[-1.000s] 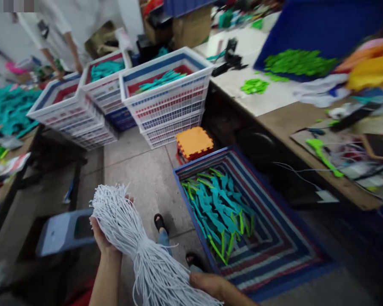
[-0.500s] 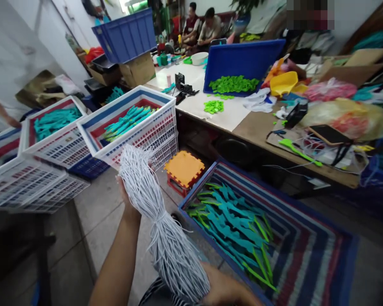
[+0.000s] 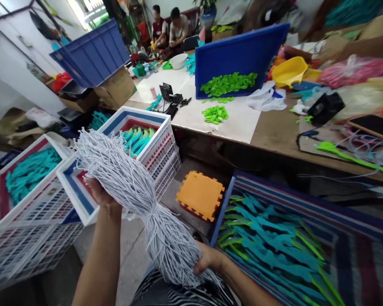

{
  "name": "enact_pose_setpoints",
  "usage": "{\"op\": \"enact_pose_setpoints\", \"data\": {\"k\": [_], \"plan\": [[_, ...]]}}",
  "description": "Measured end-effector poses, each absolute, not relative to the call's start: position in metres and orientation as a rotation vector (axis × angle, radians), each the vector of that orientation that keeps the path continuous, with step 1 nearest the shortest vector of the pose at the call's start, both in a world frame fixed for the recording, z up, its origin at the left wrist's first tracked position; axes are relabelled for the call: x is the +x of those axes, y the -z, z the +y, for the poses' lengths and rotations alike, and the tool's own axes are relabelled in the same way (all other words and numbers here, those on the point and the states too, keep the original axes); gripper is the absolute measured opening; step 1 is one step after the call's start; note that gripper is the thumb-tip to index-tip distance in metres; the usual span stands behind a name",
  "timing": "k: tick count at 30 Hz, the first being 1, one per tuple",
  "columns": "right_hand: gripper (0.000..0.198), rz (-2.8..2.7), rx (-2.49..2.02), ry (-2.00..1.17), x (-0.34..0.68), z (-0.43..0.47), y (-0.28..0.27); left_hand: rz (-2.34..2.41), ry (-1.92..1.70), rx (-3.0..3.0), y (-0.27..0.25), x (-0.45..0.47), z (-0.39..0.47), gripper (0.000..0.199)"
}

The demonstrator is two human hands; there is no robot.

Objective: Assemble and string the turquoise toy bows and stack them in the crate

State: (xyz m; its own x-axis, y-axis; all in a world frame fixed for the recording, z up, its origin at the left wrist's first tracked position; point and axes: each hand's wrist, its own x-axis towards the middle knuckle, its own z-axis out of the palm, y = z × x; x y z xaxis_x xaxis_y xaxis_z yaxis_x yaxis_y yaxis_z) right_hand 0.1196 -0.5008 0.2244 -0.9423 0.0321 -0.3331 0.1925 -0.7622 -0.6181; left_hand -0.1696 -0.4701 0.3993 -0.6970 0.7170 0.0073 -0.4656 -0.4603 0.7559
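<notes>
Over grey floor [image 3: 129,238], half-curled left fingers [image 3: 94,187] and right fingers [image 3: 200,265] hold a pale, narrow-waisted cord bundle [image 3: 150,206].

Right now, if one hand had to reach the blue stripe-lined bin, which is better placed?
Probably the right hand: it holds the near end of the white cord bundle, close to the blue bin. The left hand holds the far end, farther from it.
</notes>
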Motion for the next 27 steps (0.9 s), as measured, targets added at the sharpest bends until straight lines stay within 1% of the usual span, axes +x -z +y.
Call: {"op": "enact_pose_setpoints", "data": {"k": [6, 11, 16, 18, 23, 27], "plan": [[0.095, 0.972, 0.606, 2.956, 0.034, -0.439, -0.204, 0.880, -2.078, 0.474, -0.381, -0.247, -0.389, 0.074], [0.088, 0.923, 0.797, 3.042, -0.010, -0.414, -0.205, 0.782, -1.944, 0.420, -0.364, -0.294, -0.329, 0.076], [0.081, 0.921, 0.942, 3.063, -0.028, -0.394, -0.217, 0.717, -1.877, 0.398, -0.363, -0.308, -0.285, 0.073], [0.083, 0.981, 0.972, 3.049, -0.036, -0.378, -0.219, 0.666, -1.850, 0.398, -0.367, -0.315, -0.272, 0.071], [0.089, 1.179, 0.889, 3.047, -0.050, -0.320, -0.210, 0.596, -1.862, 0.494, -0.372, -0.332, -0.233, 0.057], [0.088, 1.298, 1.041, 3.049, -0.034, -0.265, -0.204, 0.528, -1.841, 0.576, -0.368, -0.309, -0.165, 0.055]]}}
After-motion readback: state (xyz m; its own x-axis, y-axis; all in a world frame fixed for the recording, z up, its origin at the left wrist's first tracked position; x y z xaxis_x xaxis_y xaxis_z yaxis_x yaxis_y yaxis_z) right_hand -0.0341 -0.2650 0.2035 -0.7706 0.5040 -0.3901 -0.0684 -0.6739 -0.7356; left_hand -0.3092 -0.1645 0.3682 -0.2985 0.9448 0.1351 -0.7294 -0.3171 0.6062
